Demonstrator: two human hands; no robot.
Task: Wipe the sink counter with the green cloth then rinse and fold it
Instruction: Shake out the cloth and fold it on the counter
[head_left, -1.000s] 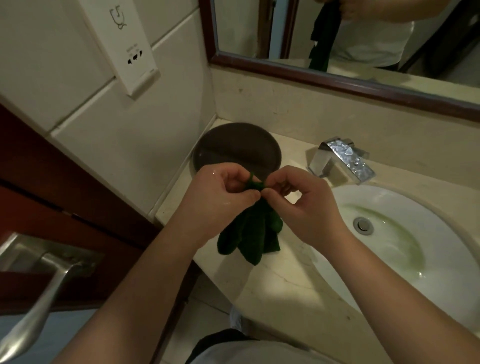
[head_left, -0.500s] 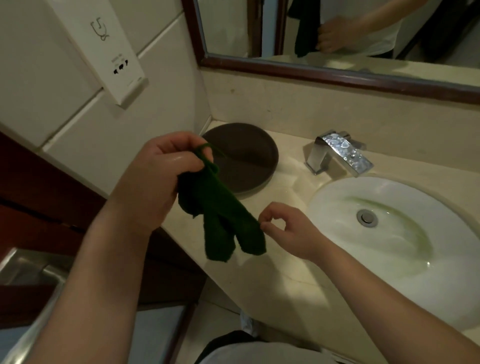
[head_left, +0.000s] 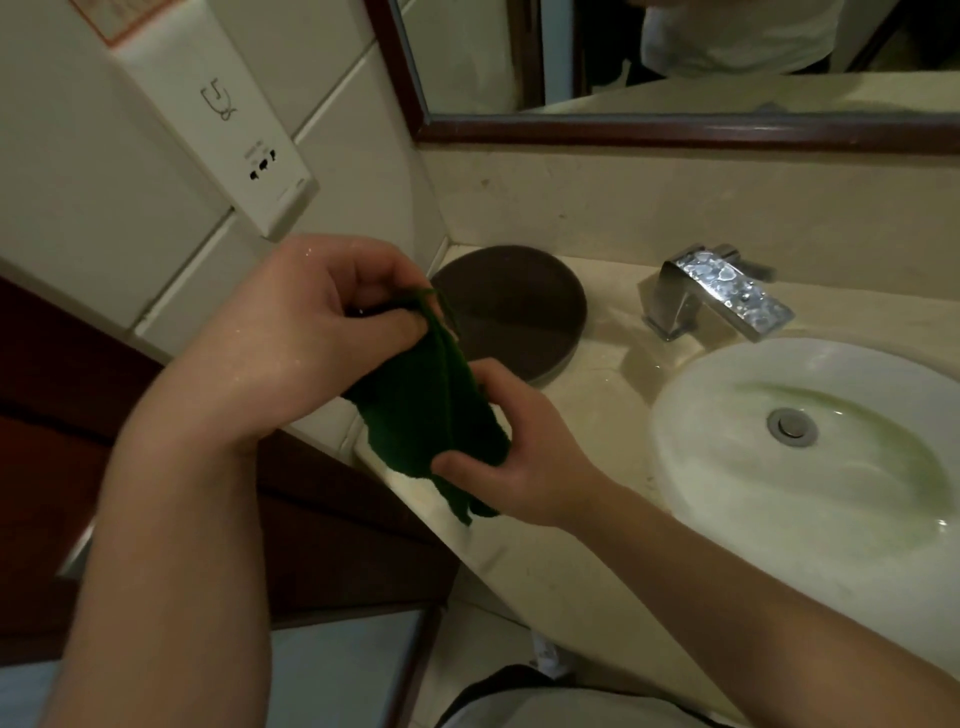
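The dark green cloth (head_left: 426, 410) hangs in the air over the left end of the beige sink counter (head_left: 587, 410), doubled lengthwise. My left hand (head_left: 311, 332) pinches its top end, wet drops on the skin. My right hand (head_left: 514, 457) grips its lower part from the right, thumb under the cloth. The cloth's bottom tip dangles below my right hand, just above the counter's front edge. The white oval basin (head_left: 727, 499) lies to the right, with a green tint in the water around its drain (head_left: 792, 426).
A round dark brown tray (head_left: 519, 306) sits in the counter's back left corner. The chrome tap (head_left: 717, 291) stands behind the basin. A white wall dispenser (head_left: 223, 119) hangs at the left, a wood-framed mirror (head_left: 675, 130) above. A dark wooden door is at the lower left.
My right hand, apart from the cloth half a second ago, has come up and taken hold of its lower part. My left hand still holds the top end.
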